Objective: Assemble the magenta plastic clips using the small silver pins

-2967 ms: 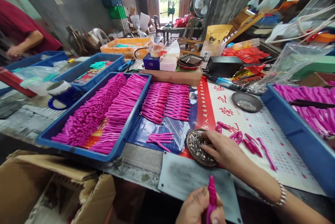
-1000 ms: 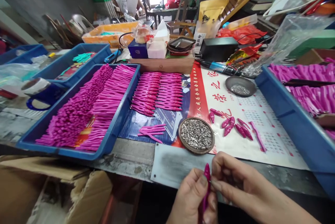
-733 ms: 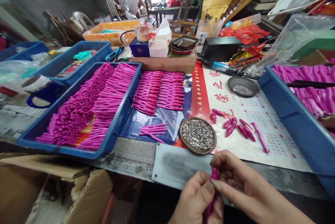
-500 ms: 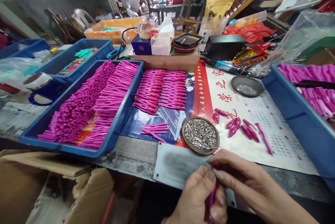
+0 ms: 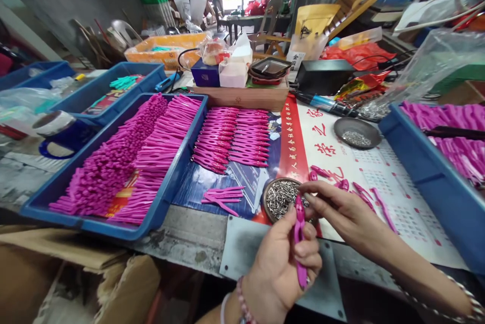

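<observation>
My left hand (image 5: 282, 253) is wrapped round a pink plastic piece (image 5: 299, 235), held nearly upright, with slim forked legs and a glossy pointed head. At its tip, the thumb and fingers of my right hand (image 5: 339, 207) are drawn together; whether they grip the tip or some small part is hidden. Right behind the tip is a round bowl (image 5: 268, 206) of small silvery metal pins (image 5: 279, 195), partly covered by my hands. Glossy pink head shells (image 5: 361, 193) and one thin pink strip (image 5: 384, 210) lie on the calendar sheet to the right.
A blue tray (image 5: 125, 233) of pink strips stands left, with assembled pink pieces (image 5: 231, 137) in two columns beside it. Several loose strips (image 5: 223, 195) lie in front. A dark dish (image 5: 356, 133) holds small metal bits. Another blue bin (image 5: 428, 172) borders the right; a metal plate (image 5: 242, 245) lies at the table edge.
Both hands have risen and moved forward from the table edge towards the pin bowl. The pink piece is now raised into fuller view, and my right fingers are still at its tip.
</observation>
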`<state>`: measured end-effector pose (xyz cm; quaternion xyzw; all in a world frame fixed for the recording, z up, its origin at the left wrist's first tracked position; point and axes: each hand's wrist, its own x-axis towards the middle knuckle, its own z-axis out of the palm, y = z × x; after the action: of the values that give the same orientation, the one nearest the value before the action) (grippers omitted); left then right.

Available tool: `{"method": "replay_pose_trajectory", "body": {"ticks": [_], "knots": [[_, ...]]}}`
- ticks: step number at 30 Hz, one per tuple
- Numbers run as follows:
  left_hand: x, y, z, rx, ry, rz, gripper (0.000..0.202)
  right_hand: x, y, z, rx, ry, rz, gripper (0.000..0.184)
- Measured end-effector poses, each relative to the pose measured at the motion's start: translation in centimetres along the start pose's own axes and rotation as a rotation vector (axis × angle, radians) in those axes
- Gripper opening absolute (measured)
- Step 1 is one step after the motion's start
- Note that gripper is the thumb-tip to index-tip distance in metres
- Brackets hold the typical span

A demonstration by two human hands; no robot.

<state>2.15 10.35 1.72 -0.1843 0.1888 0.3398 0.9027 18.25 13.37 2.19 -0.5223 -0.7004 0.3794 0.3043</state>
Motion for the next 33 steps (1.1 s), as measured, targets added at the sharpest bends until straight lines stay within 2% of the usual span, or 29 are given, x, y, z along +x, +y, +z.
{"method": "replay_pose_trajectory", "body": {"ticks": [5, 8, 12, 16, 23, 28, 33], "knots": [[-1.7, 0.5, -1.4, 0.019, -0.057, -0.001, 0.030, -0.3, 0.7, 0.1, -0.157, 0.008, -0.051, 0.018], [-2.6, 0.6, -2.0, 0.079, -0.079, 0.028, 0.023, 0.0, 0.5, 0.6, -0.386, -0.069, -0.104, 0.015], [-3.3, 0.3, -2.9, 0.131, -0.063, 0.027, 0.029, 0.8, -0.2, 1.8, -0.705, -0.184, -0.117, 0.013], [-3.4, -0.2, -3.7, 0.139, -0.070, -0.002, 0.029, 1.3, -0.4, 2.4, -0.771, -0.191, -0.145, 0.019], [-3.4, -0.6, -4.6, 0.147, -0.051, -0.022, 0.031, 0.9, -0.2, 1.9, -0.642, -0.153, -0.128, 0.018], [-3.6, -1.1, -4.4, 0.202, -0.074, 0.054, 0.033, 0.5, -1.1, 1.1, -0.302, -0.103, -0.032, 0.017], [-3.6, -1.5, -4.6, 0.271, -0.078, 0.112, 0.036, -1.9, -2.9, 0.7, 0.125, -0.249, 0.110, 0.023]]}}
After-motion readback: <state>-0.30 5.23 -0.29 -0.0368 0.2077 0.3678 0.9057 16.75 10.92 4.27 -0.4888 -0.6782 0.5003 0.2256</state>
